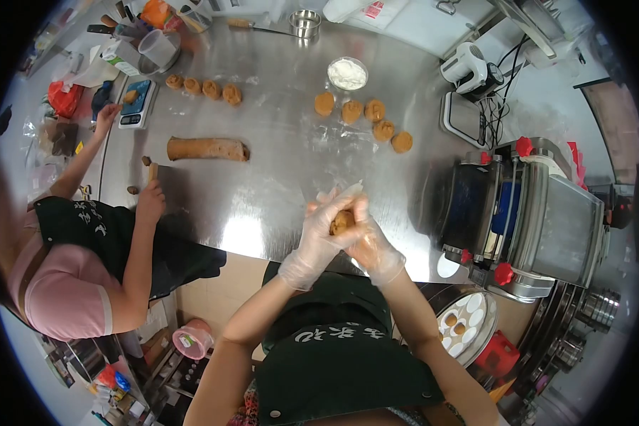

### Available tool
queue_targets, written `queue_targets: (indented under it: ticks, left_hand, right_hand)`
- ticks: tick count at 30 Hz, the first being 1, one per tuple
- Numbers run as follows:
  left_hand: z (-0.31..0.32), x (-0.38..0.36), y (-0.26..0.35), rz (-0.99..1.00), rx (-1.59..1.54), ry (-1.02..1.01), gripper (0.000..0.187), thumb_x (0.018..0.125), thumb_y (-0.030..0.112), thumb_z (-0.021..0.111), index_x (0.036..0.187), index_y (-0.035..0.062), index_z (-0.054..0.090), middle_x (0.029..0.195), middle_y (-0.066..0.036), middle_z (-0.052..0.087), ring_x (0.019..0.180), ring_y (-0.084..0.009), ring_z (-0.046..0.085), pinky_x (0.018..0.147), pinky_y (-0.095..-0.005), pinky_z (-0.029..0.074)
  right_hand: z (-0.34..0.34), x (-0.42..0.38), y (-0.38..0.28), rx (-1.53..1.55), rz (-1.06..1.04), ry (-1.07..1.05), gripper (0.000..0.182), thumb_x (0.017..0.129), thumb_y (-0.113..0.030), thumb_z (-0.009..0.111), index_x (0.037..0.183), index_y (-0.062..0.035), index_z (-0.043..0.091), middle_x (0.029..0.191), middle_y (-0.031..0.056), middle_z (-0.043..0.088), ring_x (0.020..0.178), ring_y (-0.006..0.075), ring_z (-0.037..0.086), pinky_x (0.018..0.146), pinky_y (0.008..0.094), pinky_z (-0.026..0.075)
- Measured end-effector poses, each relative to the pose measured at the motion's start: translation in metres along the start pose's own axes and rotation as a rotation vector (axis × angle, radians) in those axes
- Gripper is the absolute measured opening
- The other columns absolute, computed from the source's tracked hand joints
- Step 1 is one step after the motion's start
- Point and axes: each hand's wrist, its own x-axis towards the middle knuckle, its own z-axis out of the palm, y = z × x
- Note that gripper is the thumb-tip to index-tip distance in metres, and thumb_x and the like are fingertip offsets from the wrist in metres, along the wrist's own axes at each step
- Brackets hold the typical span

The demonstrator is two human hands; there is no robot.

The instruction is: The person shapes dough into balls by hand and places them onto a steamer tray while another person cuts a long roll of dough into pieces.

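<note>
In clear plastic gloves, my left hand (315, 238) and my right hand (373, 245) are wrapped together round a brown dough ball (342, 223), above the front edge of the steel table (277, 192). Part of the ball shows between the fingers; the rest is hidden. Beyond my hands lie several flattened brown dough pieces (351, 111) in a loose slanting row. Behind them stands a clear bowl of white powder (348, 73). Faint white dust marks the metal between the pieces and my hands.
At left, a co-worker (78, 263) has one hand at a digital scale (138, 104) and the other on a scraper (153, 170). A dough log (207, 149) and several dough pieces (211, 89) lie nearby. A roller machine (525, 213) and a round tray with white cups (468, 326) are at right.
</note>
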Motion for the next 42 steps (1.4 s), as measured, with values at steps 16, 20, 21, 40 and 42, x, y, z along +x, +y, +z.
queue_targets:
  ticks: [16,20,21,40,42]
  left_hand:
    - [0.0,0.011,-0.041,0.01,-0.064,-0.11,0.11,0.062,0.029,0.09,0.156,0.0147,0.036,0.158,-0.026,0.032,0.146,-0.0475,0.028,0.118,-0.0582,0.025]
    - [-0.001,0.011,-0.018,0.186,0.438,-0.03,0.099,0.07,0.025,0.087,0.155,0.0136,0.038,0.154,-0.024,0.04,0.145,-0.0416,0.034,0.117,-0.0516,0.029]
    - [0.0,0.012,-0.009,0.24,0.587,-0.018,0.096,0.072,0.024,0.086,0.155,0.0133,0.038,0.153,-0.023,0.042,0.144,-0.0399,0.036,0.117,-0.0497,0.03]
    - [0.007,0.018,-0.004,0.084,0.162,-0.107,0.1,0.066,0.027,0.088,0.154,0.0117,0.041,0.154,-0.024,0.041,0.151,-0.0437,0.021,0.121,-0.0563,0.018]
    - [0.017,0.014,-0.006,-0.02,-0.064,-0.017,0.102,0.065,0.024,0.088,0.154,0.0116,0.04,0.155,-0.022,0.04,0.15,-0.0424,0.024,0.121,-0.0537,0.02]
  right_hand:
    - [0.025,-0.008,0.006,0.058,-0.274,0.078,0.069,0.106,-0.051,0.043,0.15,0.0012,0.034,0.145,0.0145,0.05,0.135,0.0249,0.048,0.117,0.0379,0.037]
    - [0.015,-0.002,0.017,0.023,-0.296,0.318,0.066,0.106,-0.045,0.046,0.153,-0.0006,0.031,0.153,0.0159,0.042,0.143,0.0274,0.04,0.119,0.0397,0.036]
    - [0.009,-0.004,0.006,0.056,-0.17,0.25,0.067,0.106,-0.046,0.046,0.153,-0.0011,0.031,0.153,0.0161,0.042,0.143,0.0276,0.04,0.118,0.0399,0.037]
    - [-0.004,-0.007,-0.025,0.106,0.069,0.031,0.073,0.098,-0.05,0.058,0.146,0.0011,0.041,0.141,0.0174,0.053,0.13,0.0281,0.054,0.112,0.0406,0.045]
    - [-0.015,-0.005,-0.011,0.181,-0.031,0.047,0.07,0.098,-0.048,0.06,0.147,-0.002,0.041,0.145,0.016,0.049,0.134,0.0266,0.05,0.113,0.0386,0.043]
